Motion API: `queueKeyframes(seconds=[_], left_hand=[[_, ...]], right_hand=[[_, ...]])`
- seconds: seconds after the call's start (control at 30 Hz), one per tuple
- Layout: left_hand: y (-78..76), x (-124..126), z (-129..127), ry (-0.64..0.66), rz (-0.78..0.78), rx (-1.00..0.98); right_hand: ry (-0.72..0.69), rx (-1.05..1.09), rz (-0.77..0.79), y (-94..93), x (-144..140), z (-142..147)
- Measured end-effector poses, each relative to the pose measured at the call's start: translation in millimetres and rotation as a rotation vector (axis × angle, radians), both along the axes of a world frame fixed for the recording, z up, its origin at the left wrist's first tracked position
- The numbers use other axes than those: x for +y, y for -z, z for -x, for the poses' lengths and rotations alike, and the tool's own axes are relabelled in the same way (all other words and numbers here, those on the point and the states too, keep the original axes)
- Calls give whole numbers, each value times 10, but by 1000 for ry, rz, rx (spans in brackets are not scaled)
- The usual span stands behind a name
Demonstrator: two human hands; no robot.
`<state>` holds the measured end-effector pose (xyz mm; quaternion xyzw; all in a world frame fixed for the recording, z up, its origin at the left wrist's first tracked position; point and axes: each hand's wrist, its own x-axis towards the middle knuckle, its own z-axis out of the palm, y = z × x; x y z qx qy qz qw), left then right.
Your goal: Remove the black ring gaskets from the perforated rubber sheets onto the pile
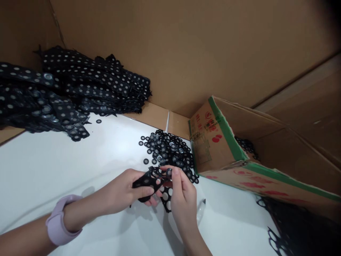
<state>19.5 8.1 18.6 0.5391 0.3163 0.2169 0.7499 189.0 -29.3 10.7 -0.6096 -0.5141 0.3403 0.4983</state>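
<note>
The left hand (128, 192) is gripping a black punched sheet (149, 181) while the right hand's (181, 195) fingers are pinching a ring at its top edge, so a hard tug is likely tearing the thin sheet or flicking rings off the table (53, 167), beyond the ring pile (170, 149) just ahead.

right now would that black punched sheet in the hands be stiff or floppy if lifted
Probably floppy: the black punched sheet bends and droops between the left hand and right hand. Likely light, being thin and full of holes. It might tear easily.
</note>
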Motion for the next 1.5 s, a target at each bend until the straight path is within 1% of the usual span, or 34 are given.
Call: queueKeyframes(seconds=[0.07, 0.13, 0.2, 0.27, 0.33, 0.37, 0.43, 0.5, 0.57, 0.63, 0.7, 0.77, 0.83, 0.87, 0.9, 0.93, 0.97, 1.03, 1.1, 1.17, 1.2, 1.27, 1.37, 1.5], left_hand=[[10, 1, 13, 4, 57, -30], [8, -3, 24, 12, 123, -58], [6, -20, 30, 32, 198, -82], [12, -53, 29, 78, 284, -97], [21, -90, 20, 122, 350, -108], [23, -104, 14, 129, 361, -114], [17, -113, 8, 99, 336, -129], [4, -99, 15, 53, 284, -134], [1, -78, 35, 22, 246, -119], [17, -66, 55, 4, 228, -83], [51, -67, 63, -16, 218, -41], [92, -71, 51, -42, 209, -7], [121, -67, 27, -81, 202, 23], [128, -61, 14, -104, 198, 39], [128, -54, 3, -123, 194, 53], [123, -46, -5, -136, 188, 64], [112, -38, -9, -141, 179, 69], [79, -26, -10, -127, 148, 72], [40, -21, -7, -97, 93, 76], [8, -25, -7, -77, 21, 98], [-3, -30, -11, -74, -15, 114], [-12, -47, -23, -77, -71, 150], [-3, -79, -45, -70, -103, 181], [2, -97, -52, -49, -103, 198]], right_hand=[[7, 14, -15, 8, -17, 31], [33, -24, -44, 16, -27, 37], [94, -58, -74, 14, -23, -4], [229, -27, -117, -5, -4, -96], [412, 25, -186, -28, 23, -216], [458, 7, -197, -33, 39, -274], [419, -66, -168, -15, 76, -369], [291, -201, -143, 45, 120, -433], [166, -384, -181, 122, 163, -472], [97, -529, -235, 173, 183, -483], [71, -625, -328, 165, 163, -450], [1, -685, -480, 106, 109, -366], [-185, -682, -617, 40, 46, -253], [-288, -676, -650, 19, 23, -198], [-358, -678, -675, 13, 7, -153], [-393, -673, -679, 20, 1, -119], [-396, -657, -679, 37, 4, -100], [-358, -587, -654, 84, 26, -101], [-340, -502, -609, 116, 53, -132], [-339, -463, -558, 118, 68, -163], [-335, -462, -541, 112, 68, -172], [-331, -512, -557, 101, 54, -171], [-306, -620, -555, 108, 11, -130], [-191, -610, -386, 107, -37, -54]])
